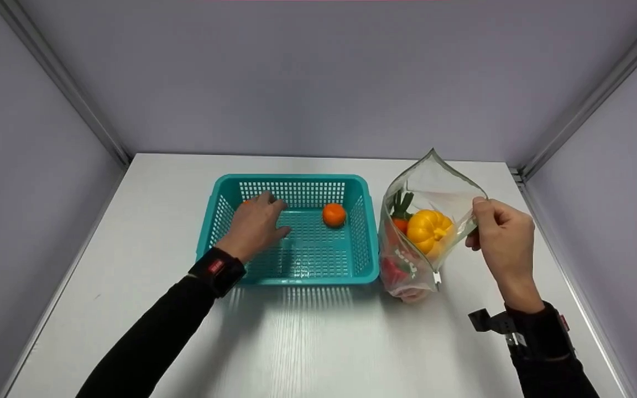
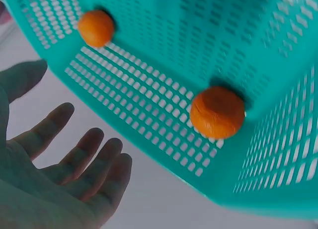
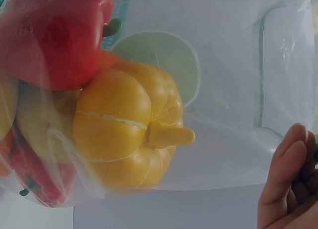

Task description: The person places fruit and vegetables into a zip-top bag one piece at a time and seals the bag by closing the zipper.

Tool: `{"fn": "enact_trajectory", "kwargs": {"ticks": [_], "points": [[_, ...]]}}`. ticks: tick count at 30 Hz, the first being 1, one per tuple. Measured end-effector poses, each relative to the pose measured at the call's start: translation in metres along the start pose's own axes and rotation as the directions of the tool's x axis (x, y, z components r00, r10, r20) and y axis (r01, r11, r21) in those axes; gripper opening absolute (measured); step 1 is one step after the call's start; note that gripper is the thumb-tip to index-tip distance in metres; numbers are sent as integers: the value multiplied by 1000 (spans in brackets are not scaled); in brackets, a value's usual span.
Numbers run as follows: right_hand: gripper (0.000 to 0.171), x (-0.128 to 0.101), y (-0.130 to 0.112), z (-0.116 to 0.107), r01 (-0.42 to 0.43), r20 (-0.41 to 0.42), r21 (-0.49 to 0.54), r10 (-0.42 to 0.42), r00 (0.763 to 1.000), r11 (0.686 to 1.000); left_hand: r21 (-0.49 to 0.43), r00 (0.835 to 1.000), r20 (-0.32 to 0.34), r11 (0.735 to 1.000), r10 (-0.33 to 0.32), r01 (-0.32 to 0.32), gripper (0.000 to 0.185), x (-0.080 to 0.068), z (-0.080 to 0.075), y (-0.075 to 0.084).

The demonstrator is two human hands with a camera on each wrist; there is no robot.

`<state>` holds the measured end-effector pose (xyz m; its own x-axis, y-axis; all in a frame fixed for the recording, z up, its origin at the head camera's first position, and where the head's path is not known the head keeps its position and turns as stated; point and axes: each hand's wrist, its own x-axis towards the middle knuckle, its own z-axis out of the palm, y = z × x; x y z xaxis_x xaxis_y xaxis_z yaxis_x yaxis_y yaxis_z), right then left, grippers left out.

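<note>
White tabletop between pale grey walls. Person's left hand, fingers loose and holding nothing, hovers inside a teal perforated plastic basket beside a small orange fruit; a second sits further right. Right hand pinches the rim of an upright clear plastic bag holding a yellow bell pepper. If that pinch slips, the bag could slump and spill.

My left hand is stretched forward, palm down, fingers loosely spread and relaxed, gripping nothing. My right hand is raised at the wrist, thumb and fingers curled together in a pinch. Both forearms are in black sleeves, each with a band at the wrist.
</note>
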<state>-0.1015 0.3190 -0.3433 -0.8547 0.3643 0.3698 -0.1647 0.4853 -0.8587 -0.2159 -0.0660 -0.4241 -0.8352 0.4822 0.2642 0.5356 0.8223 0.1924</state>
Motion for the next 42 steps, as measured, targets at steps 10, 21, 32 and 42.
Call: {"fn": "enact_trajectory", "kwargs": {"ticks": [10,21,32,42], "points": [[51,0,0,1,17,2,14,-17,1000,1000,153,991,100,986,-84,68,47,18,14,-15],[50,-4,1,1,43,-5,2,-43,999,999,212,971,158,967,-177,142,32,29,37,-40],[47,-6,-2,1,41,-8,4,-41,999,999,196,966,147,964,-211,181,25,26,48,-45],[48,-8,-2,1,61,-6,-25,-61,998,998,348,963,111,918,-244,193,14,18,46,-47]]}}
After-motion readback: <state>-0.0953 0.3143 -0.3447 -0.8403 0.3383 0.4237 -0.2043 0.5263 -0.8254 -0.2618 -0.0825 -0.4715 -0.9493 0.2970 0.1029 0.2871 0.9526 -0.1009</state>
